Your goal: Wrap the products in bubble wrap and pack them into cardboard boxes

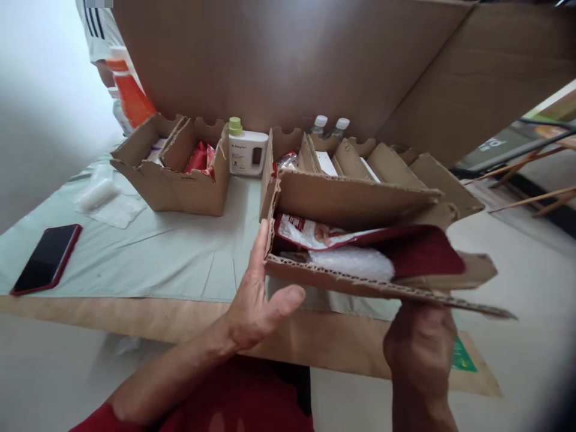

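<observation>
A shallow cardboard box (360,201) is held up above the table edge, its flaps open. Inside lie a red and white packet (315,233), a dark red item (418,252) and a clear plastic bag (351,262). My left hand (258,294) is flat against the box's left end, fingers stretched out, thumb apart. My right hand (420,348) grips the box from underneath at the near right; its fingertips are hidden by the cardboard.
On the pale green cloth (148,252) stand cardboard boxes (175,165) with red packets, a white bottle with a green cap (245,150) and two clear bottles (330,125). A dark phone (47,258) lies left. Large cardboard sheets (279,60) rise behind. Another person (108,42) stands far left.
</observation>
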Demonstrator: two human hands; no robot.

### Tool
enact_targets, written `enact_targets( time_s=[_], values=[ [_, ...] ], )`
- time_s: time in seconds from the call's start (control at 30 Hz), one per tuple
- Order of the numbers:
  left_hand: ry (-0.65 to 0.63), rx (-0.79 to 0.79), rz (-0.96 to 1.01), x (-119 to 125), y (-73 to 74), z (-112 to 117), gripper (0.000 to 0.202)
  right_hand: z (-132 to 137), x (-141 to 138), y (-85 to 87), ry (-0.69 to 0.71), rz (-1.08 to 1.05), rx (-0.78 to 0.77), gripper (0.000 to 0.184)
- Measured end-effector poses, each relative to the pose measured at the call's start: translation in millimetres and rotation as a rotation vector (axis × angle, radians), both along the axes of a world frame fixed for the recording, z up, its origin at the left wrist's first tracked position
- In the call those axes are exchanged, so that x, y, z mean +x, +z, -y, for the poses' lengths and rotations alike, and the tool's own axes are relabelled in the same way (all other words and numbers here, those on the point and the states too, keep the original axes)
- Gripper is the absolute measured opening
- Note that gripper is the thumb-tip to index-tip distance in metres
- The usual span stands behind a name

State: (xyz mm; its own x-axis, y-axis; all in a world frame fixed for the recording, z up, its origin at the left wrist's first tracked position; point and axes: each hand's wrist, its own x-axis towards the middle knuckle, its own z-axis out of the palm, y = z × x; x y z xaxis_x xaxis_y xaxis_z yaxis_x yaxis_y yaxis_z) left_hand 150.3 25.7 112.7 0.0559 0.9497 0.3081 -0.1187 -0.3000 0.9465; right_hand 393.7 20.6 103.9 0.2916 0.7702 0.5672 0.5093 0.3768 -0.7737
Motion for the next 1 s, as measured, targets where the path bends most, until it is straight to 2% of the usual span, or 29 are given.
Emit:
enact_targets(
  time_s=[0.03, 0.1, 0.17, 0.27, 0.33, 0.4, 0.47, 0.53, 0.6, 0.7, 0.8, 1.0],
  values=[
    [0.006, -0.007, 0.019, 1.6, -4.7, 2.7, 0.094, 8.7, 1.9, -5.8, 0.004, 0.021, -0.007, 0.054],
    [0.085, -0.017, 0.032, -10.2, -16.7, 4.4, 0.086, 24.0, -9.6, -20.6, 0.088, 0.057, -0.046, 0.051],
    [0.218, -0.005, -0.003, -37.3, -27.8, -2.4, 0.076, 35.9, -35.7, -36.2, 0.222, 0.067, -0.117, 0.051],
    [0.416, 0.032, -0.055, -86.3, -37.1, -24.4, 0.067, 48.5, -74.1, -52.3, 0.393, 0.086, -0.182, 0.065],
    [0.468, 0.029, -0.038, -110.9, -41.7, -37.1, 0.066, 51.2, -83.5, -57.1, 0.425, 0.15, -0.152, 0.068],
    [0.477, 0.012, -0.022, -122.7, -49.0, -39.3, 0.066, 45.1, -78.4, -58.7, 0.377, 0.192, -0.137, 0.061],
    [0.525, -0.011, -0.039, -120.7, -60.2, -27.1, 0.067, 28.5, -66.4, -59.3, 0.303, 0.17, -0.189, 0.056],
    [0.605, -0.054, -0.067, -108.1, -73.6, -3.4, 0.07, 4.0, -56.3, -60.8, 0.296, 0.104, -0.279, 0.061],
    [0.612, -0.12, -0.092, -90.4, -85.9, 22.5, 0.073, -22.4, -53.2, -63.5, 0.413, 0.028, -0.365, 0.064],
    [0.473, -0.143, -0.177, -66.6, -95.9, 42.8, 0.081, -51.3, -59.1, -68.3, 0.613, -0.09, -0.457, 0.048],
    [0.382, -0.064, -0.276, -54.9, -96.4, 32.5, 0.09, -60.1, -65.9, -72.6, 0.629, -0.162, -0.476, 0.037],
    [0.174, -0.013, -0.389, -50.1, -96.2, -0.3, 0.124, -47.9, -74.5, -83.0, 0.477, -0.216, -0.5, 0.04]
  ],
)
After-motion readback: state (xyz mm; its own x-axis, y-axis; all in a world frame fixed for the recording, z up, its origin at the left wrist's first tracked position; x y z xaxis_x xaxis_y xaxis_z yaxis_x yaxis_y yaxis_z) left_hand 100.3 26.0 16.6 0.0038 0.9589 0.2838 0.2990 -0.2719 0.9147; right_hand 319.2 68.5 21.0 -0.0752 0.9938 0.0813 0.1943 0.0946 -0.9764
